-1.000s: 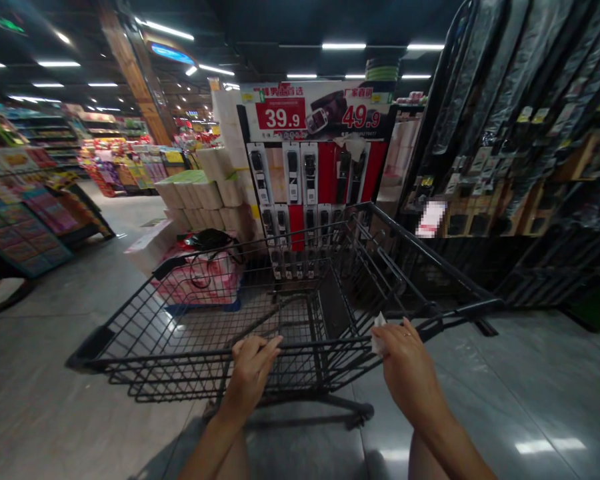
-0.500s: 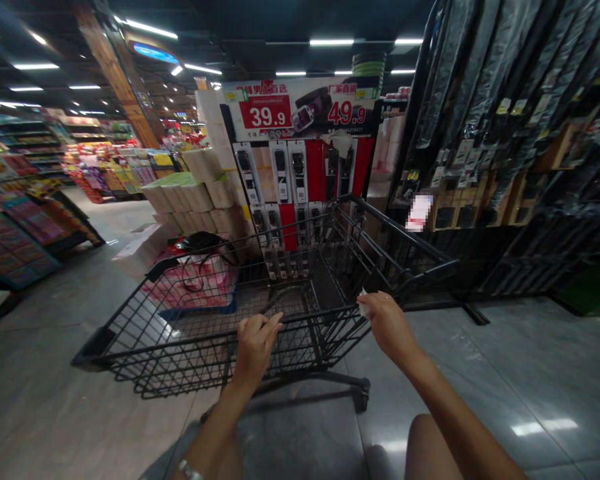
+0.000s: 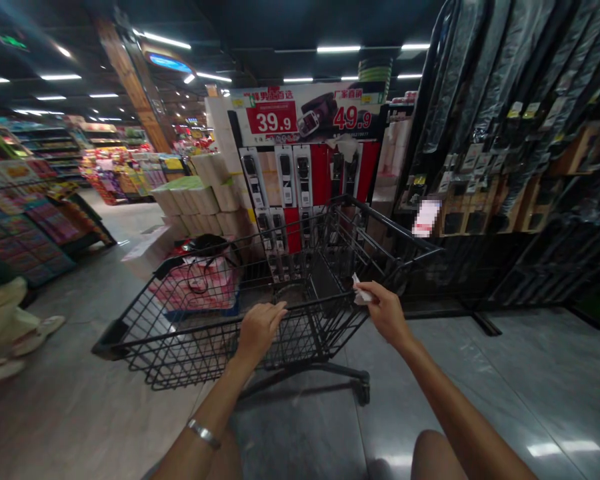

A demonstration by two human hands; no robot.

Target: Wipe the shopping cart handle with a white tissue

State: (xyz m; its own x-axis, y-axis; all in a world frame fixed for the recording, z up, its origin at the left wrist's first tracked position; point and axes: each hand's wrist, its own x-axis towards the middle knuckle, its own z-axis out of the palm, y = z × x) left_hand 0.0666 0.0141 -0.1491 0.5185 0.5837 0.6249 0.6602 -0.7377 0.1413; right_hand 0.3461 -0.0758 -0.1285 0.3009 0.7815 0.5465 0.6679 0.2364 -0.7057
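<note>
A black wire shopping cart [image 3: 195, 337] stands sideways in front of me, its handle end to the right. My left hand [image 3: 261, 327], with a silver bracelet at the wrist, has its fingers closed over the cart's near top rail. My right hand [image 3: 386, 308] pinches a crumpled white tissue [image 3: 363, 293] beside the near rail at the handle end. Whether the tissue touches the rail I cannot tell. The cart's basket shows bare wire, with the floor and goods behind visible through it.
Behind the cart stands a belt display [image 3: 305, 173] under a price sign [image 3: 307, 117]. Pink packs [image 3: 200, 283] and stacked paper rolls [image 3: 195, 200] are to its left. Black belts [image 3: 480, 87] hang at the right. A person's feet [image 3: 35, 343] show at the left edge.
My right hand has drawn slightly back from the rail, showing more of the tissue. My left hand stays on the rail. A person's legs and feet have come into view at the left.
</note>
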